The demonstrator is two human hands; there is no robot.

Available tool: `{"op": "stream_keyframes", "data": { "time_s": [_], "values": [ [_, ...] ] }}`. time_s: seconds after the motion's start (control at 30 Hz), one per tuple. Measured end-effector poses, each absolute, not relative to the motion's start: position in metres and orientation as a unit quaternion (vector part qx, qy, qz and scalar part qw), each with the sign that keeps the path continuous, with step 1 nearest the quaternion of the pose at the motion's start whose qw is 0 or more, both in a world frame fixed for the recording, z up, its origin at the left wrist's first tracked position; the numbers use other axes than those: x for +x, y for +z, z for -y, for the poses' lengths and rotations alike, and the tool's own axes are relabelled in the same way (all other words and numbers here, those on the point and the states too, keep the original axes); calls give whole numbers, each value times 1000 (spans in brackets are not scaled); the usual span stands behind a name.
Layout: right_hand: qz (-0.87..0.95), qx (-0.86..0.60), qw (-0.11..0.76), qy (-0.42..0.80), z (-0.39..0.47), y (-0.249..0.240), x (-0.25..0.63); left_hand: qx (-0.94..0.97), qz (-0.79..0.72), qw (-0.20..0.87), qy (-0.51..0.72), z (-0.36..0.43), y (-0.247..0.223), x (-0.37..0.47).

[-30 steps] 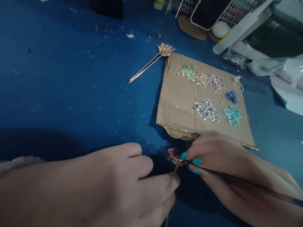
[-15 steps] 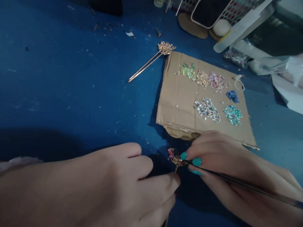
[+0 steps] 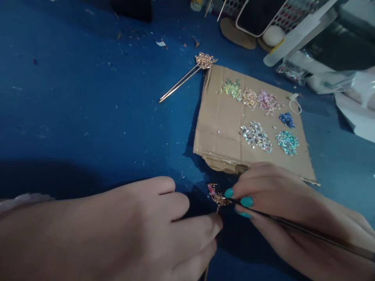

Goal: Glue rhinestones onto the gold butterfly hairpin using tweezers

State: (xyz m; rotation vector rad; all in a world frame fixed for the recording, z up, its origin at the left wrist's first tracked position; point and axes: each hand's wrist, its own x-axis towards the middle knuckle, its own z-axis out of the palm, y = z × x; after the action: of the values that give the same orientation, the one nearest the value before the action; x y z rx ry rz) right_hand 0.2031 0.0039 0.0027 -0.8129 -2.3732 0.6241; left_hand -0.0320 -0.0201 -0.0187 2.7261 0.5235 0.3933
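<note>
My left hand is closed on the stem of a gold hairpin, whose ornate filigree head carries a pink piece on its left side. A thin dark tool is pinched in my right hand, with teal nails showing. The tool's tip meets the filigree, though my fingers partly hide the contact. Just beyond my right hand lies a cardboard piece bearing small heaps of chips: green, peach, pink, dark blue, silvery and teal.
A second gold two-pronged hairpin rests against the cardboard's upper left corner. Along the back are a black object, a phone, a white ball and a translucent tube. Plastic bags lie at right.
My right hand has shifted very slightly to the right at the fingertips. My left hand keeps its hold on the hairpin, nearly still.
</note>
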Motion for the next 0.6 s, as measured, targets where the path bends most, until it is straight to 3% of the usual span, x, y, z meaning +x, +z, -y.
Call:
{"op": "stream_keyframes", "data": {
  "time_s": [0.23,0.6],
  "values": [
    [914,-294,220,173,-7,5,200,966,-152,154,138,15,-16,-34],
    [888,-280,283,229,-5,3,200,982,-117,112,97,13,-15,-38]
  ]
}}
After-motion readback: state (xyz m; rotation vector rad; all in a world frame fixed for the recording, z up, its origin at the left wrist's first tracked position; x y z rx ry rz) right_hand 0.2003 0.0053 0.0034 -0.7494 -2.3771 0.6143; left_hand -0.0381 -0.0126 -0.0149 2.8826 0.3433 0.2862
